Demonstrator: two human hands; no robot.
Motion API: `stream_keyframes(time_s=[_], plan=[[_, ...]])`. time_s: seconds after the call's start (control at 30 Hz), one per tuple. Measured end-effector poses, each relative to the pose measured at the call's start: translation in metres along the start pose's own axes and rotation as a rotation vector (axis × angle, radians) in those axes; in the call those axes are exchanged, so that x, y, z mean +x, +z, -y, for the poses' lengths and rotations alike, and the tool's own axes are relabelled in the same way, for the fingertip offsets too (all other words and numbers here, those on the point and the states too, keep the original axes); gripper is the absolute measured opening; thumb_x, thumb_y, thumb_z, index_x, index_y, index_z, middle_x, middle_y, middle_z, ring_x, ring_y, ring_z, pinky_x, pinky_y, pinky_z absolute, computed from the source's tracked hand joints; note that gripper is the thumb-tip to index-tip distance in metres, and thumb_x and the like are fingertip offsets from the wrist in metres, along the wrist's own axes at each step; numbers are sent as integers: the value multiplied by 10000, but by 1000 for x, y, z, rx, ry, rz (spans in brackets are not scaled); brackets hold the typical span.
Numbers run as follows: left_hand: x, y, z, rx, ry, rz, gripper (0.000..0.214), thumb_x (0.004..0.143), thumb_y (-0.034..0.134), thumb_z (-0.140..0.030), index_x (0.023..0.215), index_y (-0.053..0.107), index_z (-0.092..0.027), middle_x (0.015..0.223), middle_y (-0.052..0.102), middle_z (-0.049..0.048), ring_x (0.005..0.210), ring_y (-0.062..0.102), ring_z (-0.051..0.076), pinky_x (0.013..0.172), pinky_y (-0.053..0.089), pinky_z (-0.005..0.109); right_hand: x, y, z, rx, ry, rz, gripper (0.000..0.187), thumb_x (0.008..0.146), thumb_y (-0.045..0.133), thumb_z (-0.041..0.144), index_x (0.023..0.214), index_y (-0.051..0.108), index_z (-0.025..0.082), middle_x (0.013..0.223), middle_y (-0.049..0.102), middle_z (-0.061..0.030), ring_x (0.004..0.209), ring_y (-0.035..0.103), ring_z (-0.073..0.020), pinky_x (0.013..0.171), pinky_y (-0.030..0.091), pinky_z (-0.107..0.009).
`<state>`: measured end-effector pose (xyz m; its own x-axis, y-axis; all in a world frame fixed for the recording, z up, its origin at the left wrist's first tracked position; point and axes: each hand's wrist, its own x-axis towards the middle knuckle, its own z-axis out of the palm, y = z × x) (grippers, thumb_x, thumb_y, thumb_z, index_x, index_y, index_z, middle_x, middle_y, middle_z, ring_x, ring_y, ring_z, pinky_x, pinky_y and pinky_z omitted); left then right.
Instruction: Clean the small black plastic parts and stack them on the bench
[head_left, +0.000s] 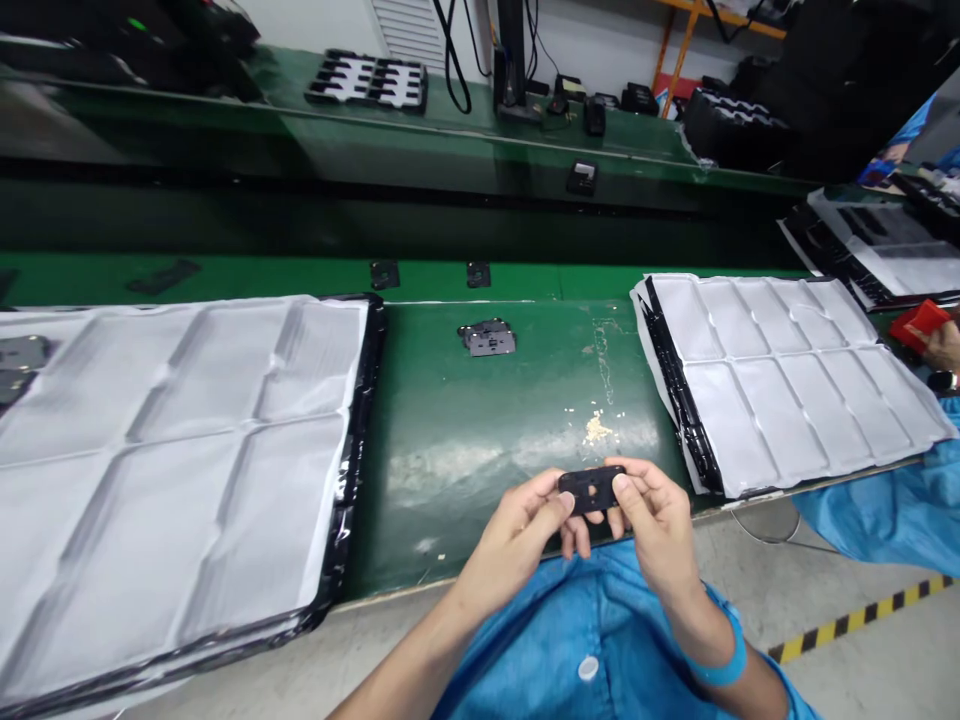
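A small black plate with holes in it (592,489) is held up between both hands at the table's front edge. My left hand (536,515) pinches its left end, thumb on top. The right end is gripped by my right hand (654,510), its thumb also on the face. Beyond them on the green table (450,430) lies a small pile of tiny pale pieces (598,428). Farther back sits a little stack of grey and black plates (489,338).
Large trays covered with white sheets stand left (202,440) and right (795,370). Two black parts (385,275) (478,274) lie on the green strip behind. A black-and-white slotted tray (367,80) rests on the rear shelf. At far right, a co-worker's hand (943,347) holds something red.
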<state>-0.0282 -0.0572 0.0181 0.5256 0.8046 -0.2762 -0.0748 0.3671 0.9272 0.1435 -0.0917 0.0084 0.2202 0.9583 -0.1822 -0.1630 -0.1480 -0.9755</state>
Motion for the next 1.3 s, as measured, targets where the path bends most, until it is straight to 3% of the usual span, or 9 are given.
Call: stream_keyframes(time_s=[0.17, 0.27, 0.4, 0.53, 0.7, 0.87, 1.07, 1.2, 1.3], plan=[[14, -33, -25, 410, 100, 123, 301, 992, 599, -455, 998, 737, -188, 1015, 763, 74, 936, 695, 231, 831, 529, 314, 6, -5, -2, 49, 19, -12, 365, 950, 744, 498, 1069, 769, 155, 574, 586, 57, 443, 494, -84, 477, 419, -202], [31, -45, -33, 730, 97, 55, 364, 1051, 485, -442, 1045, 776, -224, 1019, 779, 59, 981, 710, 251, 941, 522, 366, 12, -5, 1, 38, 24, -22, 371, 950, 747, 506, 1069, 768, 156, 558, 570, 61, 442, 498, -85, 479, 419, -203], [45, -43, -25, 832, 94, -22, 489, 1085, 324, -310, 1514, 553, -251, 1179, 771, 68, 1093, 726, 244, 1055, 526, 412, 21, -4, 8, 23, 20, -46, 385, 941, 750, 526, 1058, 771, 160, 532, 548, 66, 423, 488, -86, 462, 410, -201], [47, -41, -20, 786, 198, -15, 599, 1026, 418, -223, 1620, 399, -295, 1666, 432, 83, 1462, 513, 254, 1234, 408, 431, 29, -7, 13, 16, 26, -52, 399, 928, 756, 542, 1040, 778, 159, 529, 547, 65, 407, 480, -82, 444, 403, -198], [45, -41, -41, 543, 17, 206, 530, 903, 718, -320, 1423, 621, -305, 1377, 689, 39, 1209, 651, 247, 1071, 522, 380, 32, -10, 15, -4, 26, -80, 396, 925, 751, 548, 985, 776, 158, 535, 535, 65, 393, 457, -71, 424, 375, -188], [53, -24, -45, 457, 22, 101, 245, 995, 590, -406, 919, 710, -206, 834, 690, 5, 788, 622, 182, 726, 498, 289, 37, -11, 11, -40, 27, -134, 378, 915, 745, 535, 885, 759, 159, 504, 482, 79, 380, 413, -65, 402, 334, -182], [42, -19, -45, 533, 35, 11, 178, 966, 577, -343, 991, 682, -201, 843, 666, 1, 728, 568, 162, 667, 457, 273, 39, -2, 5, -110, 36, -98, 375, 911, 728, 537, 861, 745, 165, 502, 481, 75, 378, 391, -72, 383, 311, -193], [36, -48, -62, 639, 19, -42, 176, 955, 555, -338, 916, 665, -206, 795, 684, 4, 703, 609, 171, 646, 471, 273, 45, 15, -1, -205, -9, 64, 324, 982, 651, 461, 1045, 753, 159, 591, 603, 28, 448, 507, -112, 454, 419, -229], [53, -93, -73, 768, 6, -189, 144, 916, 579, -329, 894, 649, -205, 771, 715, 13, 713, 687, 191, 668, 513, 281, 55, 32, -5, -349, -101, 150, 449, 980, 619, 330, 1397, 612, 164, 994, 769, -88, 539, 567, -123, 551, 513, -279]])
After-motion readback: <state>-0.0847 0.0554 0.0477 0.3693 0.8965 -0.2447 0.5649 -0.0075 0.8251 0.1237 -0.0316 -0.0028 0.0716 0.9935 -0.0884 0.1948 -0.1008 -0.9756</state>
